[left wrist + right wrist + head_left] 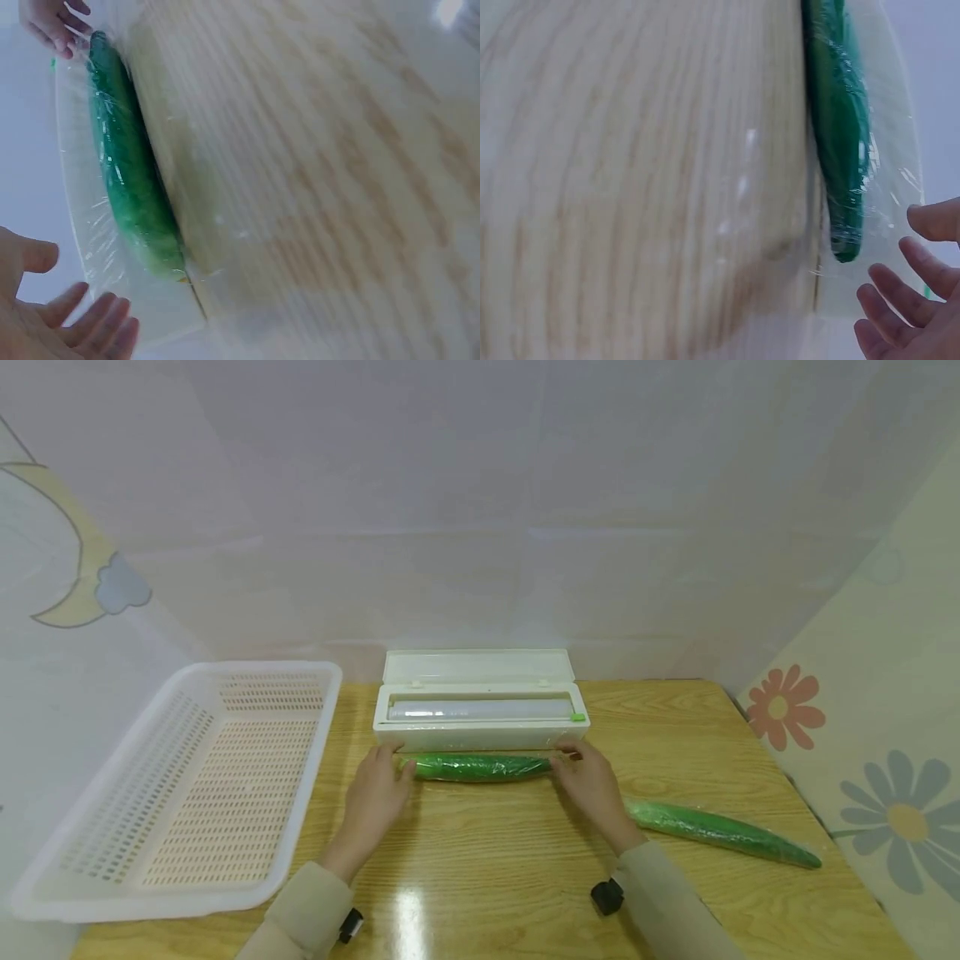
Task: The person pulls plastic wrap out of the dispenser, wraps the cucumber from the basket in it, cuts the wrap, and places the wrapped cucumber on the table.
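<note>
A green cucumber point(480, 767) lies crosswise on the table, close along the front of a white cling film dispenser point(480, 739). Clear, shiny film covers the cucumber point(133, 161). My left hand point(375, 793) is at its paler left end; in the left wrist view that hand point(60, 319) has loosely spread fingers and holds nothing. At the darker right end is my right hand point(592, 785). The right wrist view shows this hand point(922, 300) with relaxed, parted fingers beside the cucumber's tip point(846, 247). Whether fingertips touch the thin film is hard to tell.
Behind the cucumber, the dispenser's lid point(478, 667) stands raised, with a film roll point(480, 709) inside and a green slider point(577, 717) at its right. A second film-covered cucumber point(723, 831) lies to the right. On the left stands a white plastic basket point(300, 810).
</note>
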The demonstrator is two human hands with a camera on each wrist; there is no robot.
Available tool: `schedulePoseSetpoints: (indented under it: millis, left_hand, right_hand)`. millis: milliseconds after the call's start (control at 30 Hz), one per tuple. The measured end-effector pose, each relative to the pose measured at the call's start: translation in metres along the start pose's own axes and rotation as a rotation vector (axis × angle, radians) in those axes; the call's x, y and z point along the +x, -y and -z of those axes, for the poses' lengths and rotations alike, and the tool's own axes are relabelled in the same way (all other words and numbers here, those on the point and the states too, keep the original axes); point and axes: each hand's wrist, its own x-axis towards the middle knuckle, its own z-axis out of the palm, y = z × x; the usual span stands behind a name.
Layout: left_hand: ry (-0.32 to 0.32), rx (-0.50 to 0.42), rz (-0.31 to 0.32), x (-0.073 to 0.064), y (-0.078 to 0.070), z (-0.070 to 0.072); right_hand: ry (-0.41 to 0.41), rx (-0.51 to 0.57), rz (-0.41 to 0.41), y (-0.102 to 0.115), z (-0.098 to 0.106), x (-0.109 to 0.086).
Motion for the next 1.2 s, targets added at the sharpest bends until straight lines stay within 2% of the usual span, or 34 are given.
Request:
schedulePoseSetpoints:
  millis: [200,300,400,567,767,867,1000,1100,1200]
  left_hand:
    - [-0.02,-0.051,-0.137,-0.003,-0.02,0.003]
    - [-0.01,-0.016,-0.237,-0.002,-0.03,-0.001]
    - [0.018,0.029,-0.323,0.0,-0.039,-0.007]
    - [0.078,0.075,-0.416,0.004,-0.055,-0.015]
    - [0.092,0.147,-0.542,0.016,-0.072,-0.026]
    - [0.113,0.138,-0.571,0.024,-0.081,-0.032]
    - [0.185,0.108,-0.582,0.033,-0.092,-0.04]
    - [0.224,0.123,-0.6,0.041,-0.099,-0.045]
    - [0.232,0.151,-0.636,0.048,-0.106,-0.05]
  right_hand:
    - [-0.114,0.026,0.073,0.008,0.014,-0.001]
    - [-0.19,0.025,0.103,0.011,0.019,0.001]
    - [-0.224,0.035,0.093,0.012,0.024,0.003]
    - [-0.21,0.062,0.062,0.01,0.03,0.006]
    - [-0.158,0.083,0.012,0.003,0.03,0.014]
    - [-0.116,0.104,-0.012,-0.002,0.027,0.021]
    - [-0.088,0.122,-0.02,-0.009,0.021,0.03]
    - [-0.083,0.117,-0.028,-0.013,0.018,0.034]
    - [-0.085,0.092,-0.042,-0.015,0.016,0.037]
